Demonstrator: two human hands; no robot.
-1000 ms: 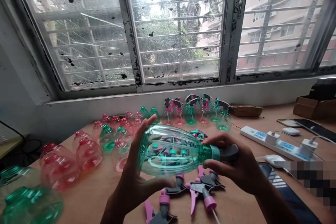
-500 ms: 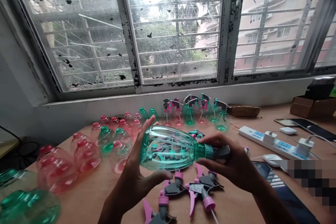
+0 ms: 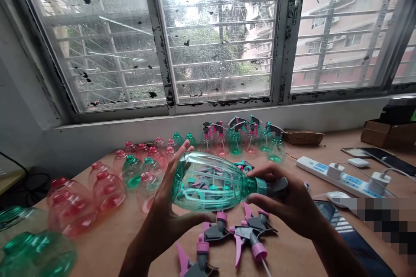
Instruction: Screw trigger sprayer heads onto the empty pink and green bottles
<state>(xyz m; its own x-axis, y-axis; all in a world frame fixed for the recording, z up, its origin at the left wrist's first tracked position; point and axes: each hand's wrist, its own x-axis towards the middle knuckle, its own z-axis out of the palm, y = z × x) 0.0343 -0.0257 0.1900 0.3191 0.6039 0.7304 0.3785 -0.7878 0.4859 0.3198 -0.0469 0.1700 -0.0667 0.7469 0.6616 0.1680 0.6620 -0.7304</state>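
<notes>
A clear green spray bottle (image 3: 208,181) lies sideways in the air between my hands, its base to the left. My left hand (image 3: 169,207) cups the base end, thumb along the underside. At the neck, my right hand (image 3: 289,199) has its fingers closed around the teal collar of the grey spray head (image 3: 271,187). Below the bottle, several loose grey-and-pink trigger sprayers (image 3: 250,240) lie on the table. More loose sprayer parts in teal and pink show through the bottle's wall.
Open red bottles (image 3: 108,192) and green bottles (image 3: 39,255) stand on the left. Several bottles with sprayers fitted (image 3: 235,140) line the window wall. To the right lie a power strip (image 3: 344,177) with chargers, phones (image 3: 390,158) and a cardboard box (image 3: 383,134).
Both hands still hold the green spray bottle. Its neck end and my right hand have shifted very slightly to the right; the whole view has moved a little too.
</notes>
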